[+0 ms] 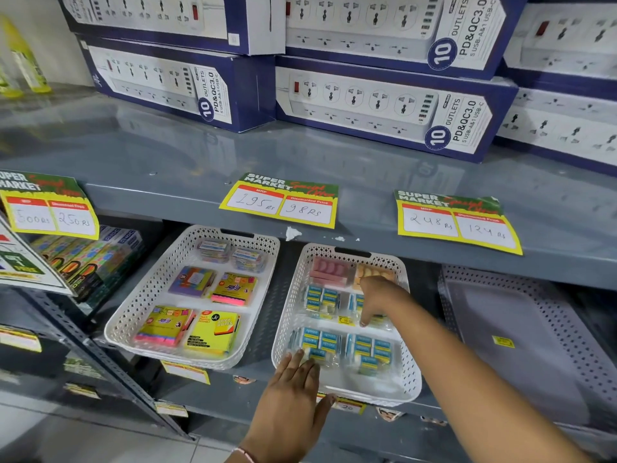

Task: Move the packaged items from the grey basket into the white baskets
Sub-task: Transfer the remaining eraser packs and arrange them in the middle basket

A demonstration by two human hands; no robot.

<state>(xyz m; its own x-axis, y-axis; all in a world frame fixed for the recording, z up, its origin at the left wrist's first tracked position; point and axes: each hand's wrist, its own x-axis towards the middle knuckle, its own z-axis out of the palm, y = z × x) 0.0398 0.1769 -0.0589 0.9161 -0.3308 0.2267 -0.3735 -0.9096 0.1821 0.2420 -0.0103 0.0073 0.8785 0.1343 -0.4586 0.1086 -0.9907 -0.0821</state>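
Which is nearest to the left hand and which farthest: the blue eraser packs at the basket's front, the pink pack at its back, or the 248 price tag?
From the left hand:
1. Blue eraser packs, under the fingertips.
2. Pink pack, back of the same white basket.
3. 248 price tag, on the shelf edge above, rightward.

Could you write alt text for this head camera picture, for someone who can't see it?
Two hands, left hand and right hand, arrange blue eraser packs in a white basket on a grey shop shelf, beside another white basket of sticky notes.
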